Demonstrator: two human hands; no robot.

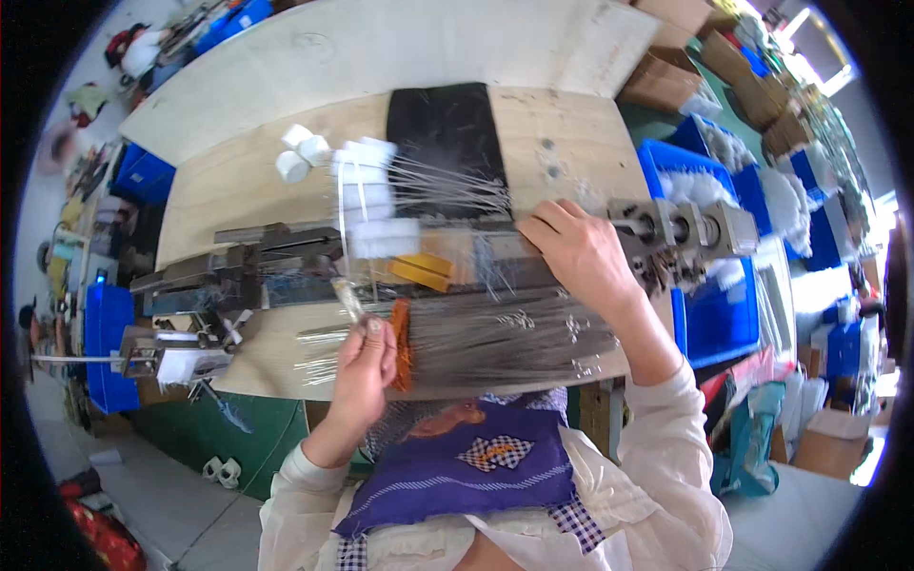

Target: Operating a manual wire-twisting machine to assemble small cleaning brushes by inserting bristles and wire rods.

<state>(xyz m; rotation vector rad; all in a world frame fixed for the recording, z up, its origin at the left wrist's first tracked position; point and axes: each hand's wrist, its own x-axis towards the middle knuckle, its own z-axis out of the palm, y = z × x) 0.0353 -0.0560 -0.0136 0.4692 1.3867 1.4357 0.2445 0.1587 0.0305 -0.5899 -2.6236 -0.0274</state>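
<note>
My left hand (367, 362) is closed, thumb uppermost, around a narrow shiny strip (348, 299) that points up and away; its exact kind is blurred. Just right of it an orange band (402, 347) lies across a large bundle of thin metal wires (505, 343) at the table's near edge. My right hand (583, 255) reaches over the right part of the long dark metal rail (447, 285), its fingers curled down. Whatever those fingers grip is hidden. Between the hands sits a yellow block (422, 271) on the rail.
White cylinders bundled with wires (367, 190) lie behind the rail, near loose white cylinders (303, 152). A black mat (443, 124) covers the back middle. A metal clamp mechanism (681, 228) stands at right, beside blue bins (719, 319). Another metal device (176, 357) is at left.
</note>
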